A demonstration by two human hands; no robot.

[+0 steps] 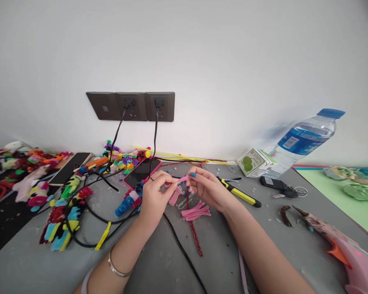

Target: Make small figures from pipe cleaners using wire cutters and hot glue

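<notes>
A short pink pipe cleaner piece [184,179] is stretched between my two hands above the grey table. My left hand [156,194] pinches its left end between thumb and fingers. On the other side, my right hand [209,188] has its fingers closed about the right end. Just below them lies a bundle of cut pink pipe cleaners [196,211], with more pink pieces [174,197] partly hidden behind the left fingers. A red glittery pipe cleaner [195,239] runs under the bundle toward me.
Yellow-handled pliers [242,195], a car key [274,183], a juice box [254,162] and a water bottle [306,136] are at right. A pink glue gun [352,257] lies front right. Black cables [88,218], phones [69,168] and colourful pipe cleaner figures [63,224] spread over the left.
</notes>
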